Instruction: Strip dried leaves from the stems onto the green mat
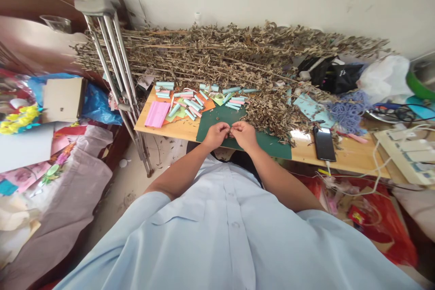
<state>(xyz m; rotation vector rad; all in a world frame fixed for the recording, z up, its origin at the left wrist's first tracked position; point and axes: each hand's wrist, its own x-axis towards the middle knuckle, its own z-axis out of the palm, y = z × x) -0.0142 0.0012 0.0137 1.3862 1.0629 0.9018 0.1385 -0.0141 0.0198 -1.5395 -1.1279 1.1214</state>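
We have both hands together over the near edge of the table [183, 131], at the front of a green mat [272, 144]. The left hand [216, 136] and the right hand [245, 134] meet at the fingertips, thumbs and forefingers drawn in as in a pinch. We cannot make out whether anything sits between them; the fingers hide it.

The relation that matters most is between the hands and the loose dried leaves [272, 115]. The heap lies on the mat, beyond the hands and to our right, its near left flank just beside the right hand; that one is clearly the nearer. As we see it, the heap's long axis slants from the far left toward the near right, so its left end faces us and its tail runs away from both hands.

Straight ahead, beyond the fingertips, a small stack of paper rolls [233, 106] lies at the far side of the mat, the rolls pointing roughly left to right. More paper tubes [175, 109] lie scattered ahead and to the left, nearer the left hand, with a pink sheet [157, 114] past them. Behind everything, dried stalks [204, 56] stretch left to right along the wall.
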